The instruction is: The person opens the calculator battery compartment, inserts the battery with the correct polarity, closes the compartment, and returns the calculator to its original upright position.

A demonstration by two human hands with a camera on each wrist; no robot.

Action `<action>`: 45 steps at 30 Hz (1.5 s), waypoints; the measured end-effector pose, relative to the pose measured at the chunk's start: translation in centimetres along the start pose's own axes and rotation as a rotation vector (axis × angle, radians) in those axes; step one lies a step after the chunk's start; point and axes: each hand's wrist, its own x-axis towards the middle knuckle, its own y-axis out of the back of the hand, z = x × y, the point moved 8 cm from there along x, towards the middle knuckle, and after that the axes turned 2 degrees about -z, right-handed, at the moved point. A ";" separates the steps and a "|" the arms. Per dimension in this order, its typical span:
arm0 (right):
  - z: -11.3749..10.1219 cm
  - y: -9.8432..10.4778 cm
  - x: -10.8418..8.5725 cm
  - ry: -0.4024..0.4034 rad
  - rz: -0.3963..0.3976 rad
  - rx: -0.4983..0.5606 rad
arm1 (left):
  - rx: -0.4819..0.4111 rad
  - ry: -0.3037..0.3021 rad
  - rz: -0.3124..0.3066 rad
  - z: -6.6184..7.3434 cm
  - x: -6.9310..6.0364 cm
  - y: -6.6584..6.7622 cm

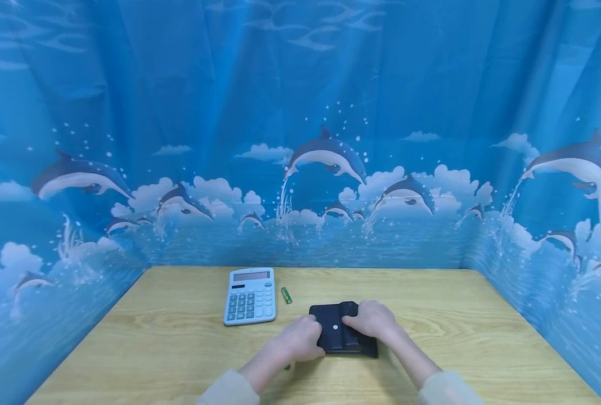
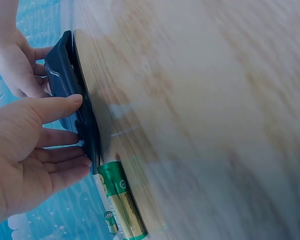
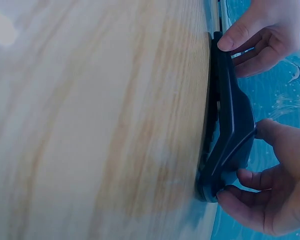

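A black calculator [image 1: 331, 337] lies back side up on the table, tilted slightly, with a raised section and a small white dot on its back. What look like keys [image 3: 210, 135] show along its underside in the right wrist view. My left hand [image 1: 300, 339] grips its left end, thumb at the near edge, as the left wrist view also shows on the black calculator [image 2: 65, 75]. On the raised part and far right edge, my right hand [image 1: 373, 319] holds it with thumb and curled fingers.
A light blue calculator [image 1: 250, 298] lies face up at the back left. Right of it is a green battery [image 1: 286, 295]. Another green and gold battery [image 2: 121, 200] lies by my left hand, mostly hidden by the forearm in the head view. A dolphin-print curtain [image 1: 300, 112] surrounds the table [image 1: 472, 337].
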 end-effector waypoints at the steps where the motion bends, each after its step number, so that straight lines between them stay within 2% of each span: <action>1: -0.1 0.0 0.0 0.001 0.003 0.004 | 0.003 -0.001 0.000 0.1 0.0 0.1; 15: 0.0 -0.1 0.1 0.011 0.010 0.005 | -0.002 0.017 -0.033 0.2 0.1 0.1; 34: 0.0 -0.2 0.2 0.024 0.003 0.030 | 0.006 -0.002 -0.011 0.5 0.0 0.5; 41: 0.5 0.0 0.2 0.002 -0.010 0.117 | 0.016 -0.006 -0.003 0.4 0.0 0.5; 45: 0.3 0.3 0.0 0.006 0.004 0.134 | 0.012 0.002 -0.005 0.4 0.0 0.4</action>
